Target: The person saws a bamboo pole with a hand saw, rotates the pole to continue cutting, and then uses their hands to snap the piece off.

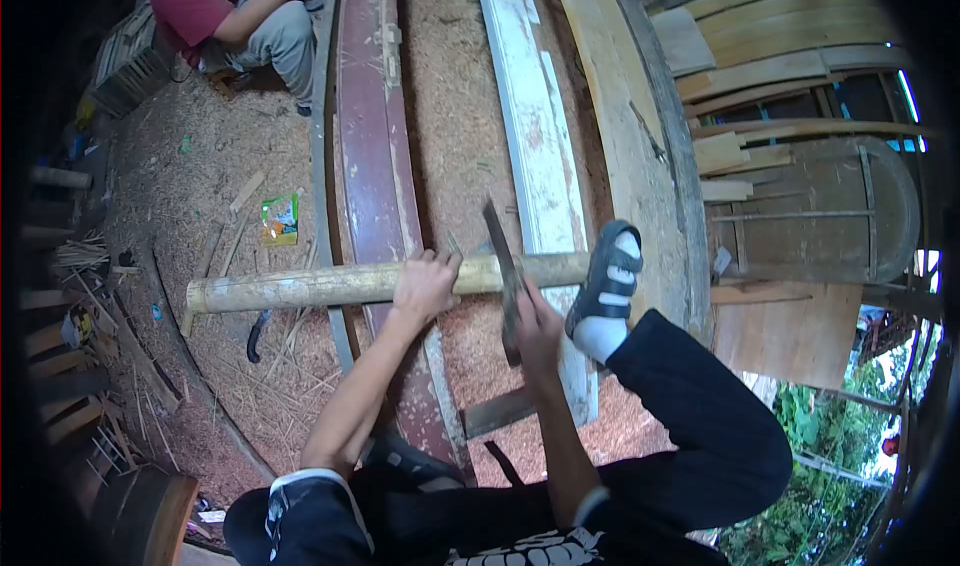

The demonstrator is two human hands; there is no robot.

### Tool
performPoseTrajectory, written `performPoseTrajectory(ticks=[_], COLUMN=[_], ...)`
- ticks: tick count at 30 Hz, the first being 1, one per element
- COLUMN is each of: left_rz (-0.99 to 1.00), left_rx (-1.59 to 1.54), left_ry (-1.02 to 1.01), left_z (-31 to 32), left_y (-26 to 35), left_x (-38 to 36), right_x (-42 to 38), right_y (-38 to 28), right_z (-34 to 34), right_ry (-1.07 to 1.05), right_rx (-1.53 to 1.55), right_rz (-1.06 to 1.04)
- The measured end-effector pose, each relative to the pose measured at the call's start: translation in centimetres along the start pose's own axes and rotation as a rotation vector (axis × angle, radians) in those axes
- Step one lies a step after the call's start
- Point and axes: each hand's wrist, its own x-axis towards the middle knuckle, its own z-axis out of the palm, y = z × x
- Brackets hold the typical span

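Note:
A thick bamboo pole [350, 285] lies crosswise over a maroon board [372, 166] and a worn white board [540, 156]. My left hand [428, 284] is closed on top of the pole, near its middle. A long dark blade [499, 236] rises from my right hand [537, 328], whose fingers are wrapped round its handle, just below the pole. The blade crosses the pole to the right of my left hand. My sandalled foot [606, 281] rests at the pole's right end.
Another person [200, 11] in a red shirt crouches at the upper left. A colourful packet [280, 219] and a dark curved handle [258, 338] lie on the shavings-covered ground. Long pale planks [610, 56] run along the right; more wood [780, 26] is stacked beyond.

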Motion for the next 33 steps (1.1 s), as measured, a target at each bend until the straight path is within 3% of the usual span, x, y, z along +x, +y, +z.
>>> performPoseTrajectory(ticks=[3,4,5,7,8,12,15,17,18,22,24,26,28,29,33], left_rz=[0.017,0.019,0.020,0.002,-0.005,-0.022,0.002,-0.057,-0.052,-0.014,0.016,-0.027,-0.029,-0.051,-0.045], left_rx=[0.026,0.025,0.027,-0.007,-0.003,0.008,0.000,-0.035,-0.020,-0.030,-0.018,-0.040,-0.045,-0.054,-0.025], left_ry=[0.072,0.107,0.145,0.110,0.091,0.148,0.157,0.130,0.133,0.148,0.176,0.115,0.061,0.021,-0.042], left_z=[0.5,1.0,0.9,0.9,0.5,0.8,1.0,0.3,-0.1,0.5,0.3,0.5,-0.2,-0.5,-0.9], left_y=[-0.6,-0.6,-0.7,-0.4,-0.7,-1.4,-0.3,-0.1,-0.8,-1.2,-1.7,-0.7,-1.0,-0.9,-1.1], left_x=[0.4,0.2,0.3,0.1,0.5,0.7,0.3,0.2,0.7,0.2,1.3,0.5,1.0,1.1,1.4], right_x=[-1.0,-1.5,-1.8,-4.3,-2.9,1.8,-3.3,-4.5,-2.0,0.8,-2.1,-3.8,-2.4,-3.3,-5.0], right_y=[-0.8,2.9,2.0,0.5,-0.5,1.1,-1.0,-1.7,-0.1,0.3,0.7,1.1,-1.1,-2.3,-0.1], right_z=[0.0,-1.5,-1.2,-1.8,-1.3,1.1,-1.7,-2.0,-0.8,0.8,-0.7,-2.0,-2.7,-2.2,-2.2], right_ry=[-0.008,0.008,-0.004,0.032,0.011,0.005,-0.025,-0.027,-0.033,-0.010,-0.021,-0.001,-0.137,-0.095,0.014], right_rx=[0.147,-0.062,-0.064,0.228,0.177,0.001,0.082,0.184,0.113,0.207,0.020,-0.023,0.185,0.280,0.079], right_rz=[0.149,-0.220,-0.224,-0.026,0.011,-0.242,-0.117,0.122,-0.112,-0.018,-0.187,-0.203,0.062,0.113,-0.095])
